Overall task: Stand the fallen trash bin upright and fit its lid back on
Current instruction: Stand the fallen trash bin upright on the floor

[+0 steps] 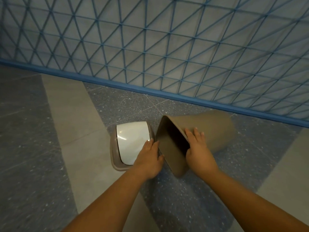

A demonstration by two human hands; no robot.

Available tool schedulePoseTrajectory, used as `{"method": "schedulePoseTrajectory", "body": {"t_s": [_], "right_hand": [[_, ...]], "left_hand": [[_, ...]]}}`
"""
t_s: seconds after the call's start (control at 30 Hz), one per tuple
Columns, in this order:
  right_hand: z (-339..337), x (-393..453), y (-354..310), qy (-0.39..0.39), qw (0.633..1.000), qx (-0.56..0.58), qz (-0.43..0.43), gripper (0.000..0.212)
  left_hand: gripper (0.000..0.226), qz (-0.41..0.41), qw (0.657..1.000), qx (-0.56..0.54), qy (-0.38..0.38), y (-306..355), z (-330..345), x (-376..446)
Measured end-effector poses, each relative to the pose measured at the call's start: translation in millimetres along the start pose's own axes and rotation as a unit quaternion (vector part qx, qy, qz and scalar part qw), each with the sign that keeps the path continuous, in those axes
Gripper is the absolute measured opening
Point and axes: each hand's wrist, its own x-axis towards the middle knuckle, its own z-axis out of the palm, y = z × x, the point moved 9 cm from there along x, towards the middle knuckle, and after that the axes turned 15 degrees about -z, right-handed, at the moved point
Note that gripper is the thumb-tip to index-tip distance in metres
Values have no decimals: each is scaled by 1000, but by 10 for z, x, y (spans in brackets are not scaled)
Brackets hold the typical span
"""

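Tan bin [213, 129] rim in right hand [199, 152]

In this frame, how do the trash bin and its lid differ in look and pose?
The bin is plain tan; the lid has a tan frame round a glossy white flap. The bin lies on its side, mouth towards the camera; the lid lies flat, flap up. The left hand and right hand are at the bin's rim; neither grips the lid. Both sit on the floor, side by side.
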Motion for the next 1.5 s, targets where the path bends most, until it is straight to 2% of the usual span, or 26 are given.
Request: {"method": "schedulePoseTrajectory", "body": {"t_s": [0.2,0.33,0.5,0.57,0.67,0.73,1.07,1.5], "right_hand": [[-511,-49,17,100,988,121,-1,67],[-732,-95,60,158,960,231,27,68],[-872,-196,293,205,904,364,88,65],[-890,-239,479,218,865,429,141,59],[-815,-336,709,208,802,517,214,49],[-757,-415,828,198,780,541,246,45],[-795,-427,1047,155,794,534,245,45],[-798,-404,1116,185,811,490,259,41]], "left_hand": [[59,-34,995,-72,-67,66,168,-29],[65,-10,967,-246,-57,287,29,-82],[65,-12,931,-363,29,463,-369,-96],[67,-31,912,-408,23,524,-490,-62],[56,-44,890,-453,-9,711,-597,-40],[52,-44,887,-458,-30,859,-593,-60],[49,-92,902,-418,-49,962,-425,-167],[43,-89,901,-420,-55,967,-440,-195]]}}
